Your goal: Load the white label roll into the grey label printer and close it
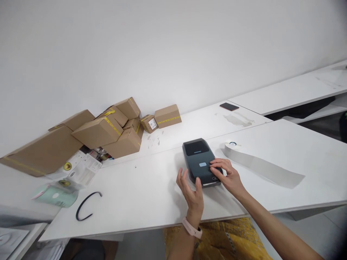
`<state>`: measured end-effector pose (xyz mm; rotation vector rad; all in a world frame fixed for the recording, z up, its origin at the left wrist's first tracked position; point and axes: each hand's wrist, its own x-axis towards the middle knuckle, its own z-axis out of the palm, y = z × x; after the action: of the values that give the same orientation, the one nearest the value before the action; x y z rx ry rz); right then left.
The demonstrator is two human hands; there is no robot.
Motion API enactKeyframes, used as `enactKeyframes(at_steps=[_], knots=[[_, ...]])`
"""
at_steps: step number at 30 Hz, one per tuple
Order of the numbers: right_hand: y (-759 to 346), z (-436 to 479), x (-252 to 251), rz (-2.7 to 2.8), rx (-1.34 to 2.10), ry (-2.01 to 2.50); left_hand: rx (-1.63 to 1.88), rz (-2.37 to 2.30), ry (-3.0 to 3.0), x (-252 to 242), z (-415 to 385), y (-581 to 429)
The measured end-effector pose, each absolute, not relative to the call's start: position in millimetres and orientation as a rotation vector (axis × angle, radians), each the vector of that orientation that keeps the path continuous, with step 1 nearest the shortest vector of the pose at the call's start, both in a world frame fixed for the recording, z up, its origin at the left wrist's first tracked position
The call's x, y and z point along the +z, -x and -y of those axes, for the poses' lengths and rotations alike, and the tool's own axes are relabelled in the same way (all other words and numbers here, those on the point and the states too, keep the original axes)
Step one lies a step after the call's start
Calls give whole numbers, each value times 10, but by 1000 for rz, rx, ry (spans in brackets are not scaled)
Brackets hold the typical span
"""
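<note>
A dark grey-blue label printer (199,159) with a glossy black window lies on the white table (130,202). A strip of white shows at its near edge. My left hand (192,191) is at its near left corner, fingers apart, the thumb close to the front edge; whether it touches is hard to tell. My right hand (227,175) rests on the printer's right side with its fingers stretched over the top. To the right, a roll of white labels (232,145) stands with a long strip (265,168) unrolled toward the right.
Several cardboard boxes (97,131) are piled at the back left, with more boxes (168,115) against the wall. A phone (229,106) lies at the back. On the left are a black headband (79,209), a mint-green pouch (56,195) and printed packages (84,168).
</note>
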<state>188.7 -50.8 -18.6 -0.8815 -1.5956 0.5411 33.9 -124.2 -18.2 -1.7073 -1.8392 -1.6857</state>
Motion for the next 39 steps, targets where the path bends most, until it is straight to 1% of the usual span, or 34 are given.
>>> enactKeyframes(at_steps=[1, 3, 6, 9, 13, 16, 20, 27, 29, 33, 39], knots=[[-1873, 504, -187, 1560, 571, 913, -1714, 1878, 1686, -160, 1234, -336], [-1862, 512, -188, 1517, 639, 970, -1694, 1812, 1700, -158, 1247, -339], [-1874, 530, -155, 1526, 687, 975, -1489, 1538, 1794, -236, 1310, -369], [-1894, 510, -43, 1592, 636, 957, -1279, 1432, 1838, -303, 1337, -407], [-1892, 416, 162, 1728, 517, 869, -1179, 1451, 1789, -268, 1262, -424], [-1874, 349, 253, 1771, 506, 820, -1207, 1418, 1711, -205, 1192, -403], [-1849, 305, 268, 1762, 496, 838, -1362, 1452, 1604, -192, 1164, -355], [-1771, 267, 296, 1649, 506, 874, -1679, 1856, 1564, -352, 1232, -331], [-1739, 248, 345, 1594, 518, 888, -1684, 1919, 1603, -375, 1201, -329], [-1705, 198, 482, 1558, 538, 896, -1583, 1902, 1725, -314, 1020, -341], [-1748, 94, 643, 1787, 590, 804, -1555, 1859, 1883, -86, 783, -443]])
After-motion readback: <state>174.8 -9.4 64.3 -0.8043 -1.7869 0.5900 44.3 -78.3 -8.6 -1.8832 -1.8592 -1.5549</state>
